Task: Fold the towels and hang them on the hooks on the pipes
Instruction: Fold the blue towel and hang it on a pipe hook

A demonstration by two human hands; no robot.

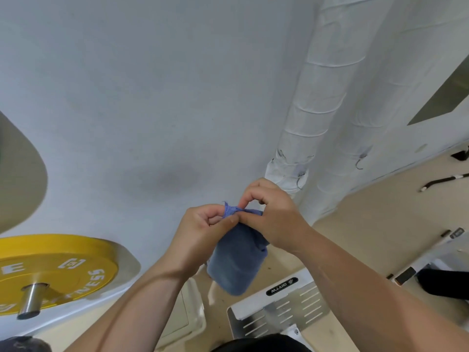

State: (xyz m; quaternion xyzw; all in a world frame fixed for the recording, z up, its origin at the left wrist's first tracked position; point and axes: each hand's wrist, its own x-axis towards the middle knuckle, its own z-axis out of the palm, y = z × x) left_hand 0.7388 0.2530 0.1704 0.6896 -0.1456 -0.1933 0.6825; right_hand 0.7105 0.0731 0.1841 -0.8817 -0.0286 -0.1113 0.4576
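A large pale grey-white wall (152, 97) is seen, and a thick white pipe wrapped in tape (317, 102) runs along it; this pipe is taken as the landmark. A second white wrapped pipe (368, 110) is placed just to the right of it, parallel to it. A beige floor (380, 224) is spread below and to the right of the landmark pipe. A round yellow rubber weight plate (50, 265) with white letters is found far to the left of the pipe, lower in the view, and a short steel bar end (31, 299) is passed through its centre. A white metal panel with slots (279, 313) is seen below the pipe, near the bottom edge.

A folded blue cloth towel (236, 260) is held in the air just below the lower end of the pipe, to its left, and it hangs down as a thick bundle. Its bunched top corner is pinched by the left hand (203, 229) between thumb and fingers. The same top part is gripped by the right hand (274, 214) with curled fingers, close under the pipe.

A small thin wire hook (300, 184) is fixed on the landmark pipe, just above the right hand. Another small wire hook (359, 163) is hung on the second pipe, to the right.
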